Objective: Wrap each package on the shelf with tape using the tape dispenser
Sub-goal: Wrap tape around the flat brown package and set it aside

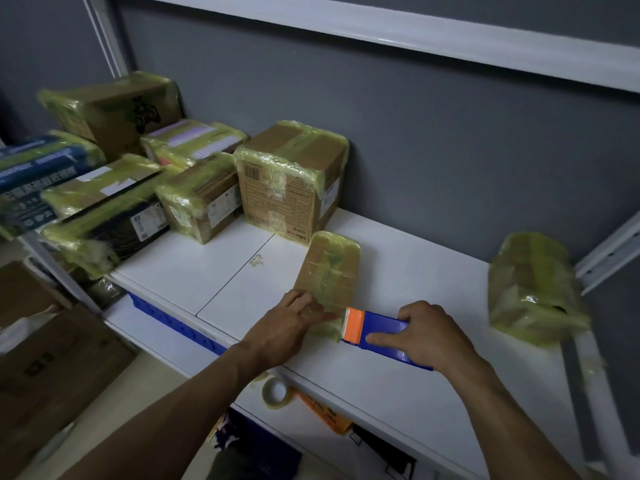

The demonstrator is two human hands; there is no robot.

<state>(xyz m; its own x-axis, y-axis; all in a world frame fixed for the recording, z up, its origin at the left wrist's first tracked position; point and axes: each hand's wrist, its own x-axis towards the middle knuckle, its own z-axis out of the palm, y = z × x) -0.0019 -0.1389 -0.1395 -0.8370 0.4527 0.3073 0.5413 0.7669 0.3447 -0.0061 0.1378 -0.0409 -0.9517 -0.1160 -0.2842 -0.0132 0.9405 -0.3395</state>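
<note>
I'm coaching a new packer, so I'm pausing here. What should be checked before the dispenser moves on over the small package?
1. Left hand presses the small package down on the shelf: ok.
2. Right hand holds the tape dispenser: ok.
3. Orange head meets the package's near end: ok.
4. Fresh tape already stuck to the package: cannot tell.
5. Bare shelf beside the package for the stroke: ok.
6. Tape left in the dispenser: cannot tell.

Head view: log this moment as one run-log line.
step: taping small package | left hand: presses package | right hand: grips tape dispenser at package's near end | place: white shelf
</note>
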